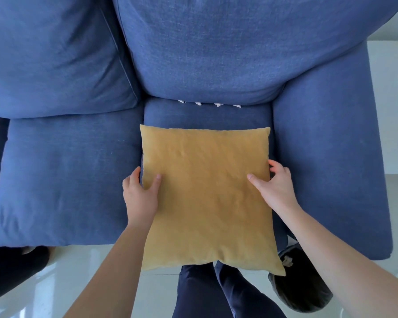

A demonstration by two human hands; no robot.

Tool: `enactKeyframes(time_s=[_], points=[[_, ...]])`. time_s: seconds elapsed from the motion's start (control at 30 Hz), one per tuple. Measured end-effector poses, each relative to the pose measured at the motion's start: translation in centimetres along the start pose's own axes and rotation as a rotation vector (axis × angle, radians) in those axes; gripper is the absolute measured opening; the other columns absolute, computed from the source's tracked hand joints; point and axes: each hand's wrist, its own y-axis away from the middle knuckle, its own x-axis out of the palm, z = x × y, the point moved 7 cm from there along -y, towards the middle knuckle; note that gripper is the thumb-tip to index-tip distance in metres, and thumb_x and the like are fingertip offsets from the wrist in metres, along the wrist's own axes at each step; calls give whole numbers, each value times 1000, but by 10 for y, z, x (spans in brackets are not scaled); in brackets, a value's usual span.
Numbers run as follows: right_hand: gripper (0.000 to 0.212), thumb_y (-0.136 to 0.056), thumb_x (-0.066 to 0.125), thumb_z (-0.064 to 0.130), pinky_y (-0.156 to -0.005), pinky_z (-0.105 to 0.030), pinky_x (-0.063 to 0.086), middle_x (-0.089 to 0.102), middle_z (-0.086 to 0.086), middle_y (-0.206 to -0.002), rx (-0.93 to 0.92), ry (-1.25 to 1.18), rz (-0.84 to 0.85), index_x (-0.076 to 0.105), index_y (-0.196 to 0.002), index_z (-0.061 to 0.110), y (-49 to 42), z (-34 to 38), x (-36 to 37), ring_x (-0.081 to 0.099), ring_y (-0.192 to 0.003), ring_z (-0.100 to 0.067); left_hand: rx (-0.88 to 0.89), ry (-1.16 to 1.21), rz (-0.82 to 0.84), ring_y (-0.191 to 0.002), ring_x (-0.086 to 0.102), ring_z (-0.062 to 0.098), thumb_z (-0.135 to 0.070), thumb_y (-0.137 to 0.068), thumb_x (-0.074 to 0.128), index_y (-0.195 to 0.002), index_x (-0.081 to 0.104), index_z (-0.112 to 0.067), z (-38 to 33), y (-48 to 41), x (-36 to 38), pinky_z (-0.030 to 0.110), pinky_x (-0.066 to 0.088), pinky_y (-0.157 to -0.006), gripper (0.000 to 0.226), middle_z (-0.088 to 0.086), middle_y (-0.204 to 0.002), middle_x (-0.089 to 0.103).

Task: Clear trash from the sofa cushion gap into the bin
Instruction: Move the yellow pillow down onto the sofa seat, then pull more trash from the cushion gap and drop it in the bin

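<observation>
A mustard-yellow throw pillow point(207, 193) lies over the right seat cushion point(207, 115) of a blue sofa. My left hand point(140, 193) grips its left edge, thumb on top. My right hand point(276, 187) grips its right edge the same way. Behind the pillow, several small white crumpled scraps of trash point(208, 103) poke out of the gap between the seat cushion and the back cushion point(207, 53). A dark round bin point(301, 285) with a black liner stands on the floor at the lower right, with a pale scrap point(287, 260) inside it, partly hidden by the pillow's corner.
The sofa's right armrest point(326, 145) runs beside the pillow. The left seat cushion point(62, 180) and its back cushion point(51, 53) fill the left side. My dark trouser legs point(216, 294) stand on a glossy pale tile floor point(78, 271). A dark shape point(14, 271) lies at the lower left.
</observation>
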Motion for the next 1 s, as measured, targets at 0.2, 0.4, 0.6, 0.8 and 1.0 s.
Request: enactKeyframes(time_s=[0.2, 0.4, 0.6, 0.8, 1.0], points=[[52, -93, 80, 36, -84, -23, 54, 61, 0, -124, -155, -40, -90, 66, -141, 20, -43, 80, 11, 65, -100, -12, 121, 6, 25, -133, 55, 17, -48, -103, 67, -155, 55, -23, -69, -70, 8, 31, 45, -105, 59, -2, -145, 53], [51, -94, 77, 36, -92, -27, 56, 75, 2, -116, -106, -156, 17, 69, -141, 18, -112, 149, 76, 72, -104, -16, 175, -33, 112, -101, 60, 6, -38, -101, 70, -146, 65, -21, -121, -153, 49, 30, 50, -100, 48, -4, -127, 59], [62, -94, 77, 31, -78, -25, 58, 78, -4, -111, 54, -302, 79, 59, -151, 12, -175, 177, 152, 79, -92, -20, 99, -85, 198, -88, 58, 4, -42, -103, 65, -150, 60, -27, -134, -226, 100, 13, 40, -73, 49, -5, -137, 57], [50, -96, 75, 16, -80, -26, 65, 71, 3, -86, 130, -445, 5, 64, -145, 15, -212, 175, 189, 74, -68, -15, 68, 10, 248, -102, 65, 11, -35, -97, 70, -135, 70, -20, -130, -276, 152, 28, 52, -97, 41, 2, -132, 68], [12, -91, 83, 9, -74, -32, 69, 71, -2, -85, 178, -652, -25, 75, -97, 15, -238, 175, 211, 71, -69, -17, -65, 142, 195, -111, 67, 22, -46, -87, 75, -106, 77, -26, -122, -307, 185, 38, 56, -101, 27, 1, -121, 69]])
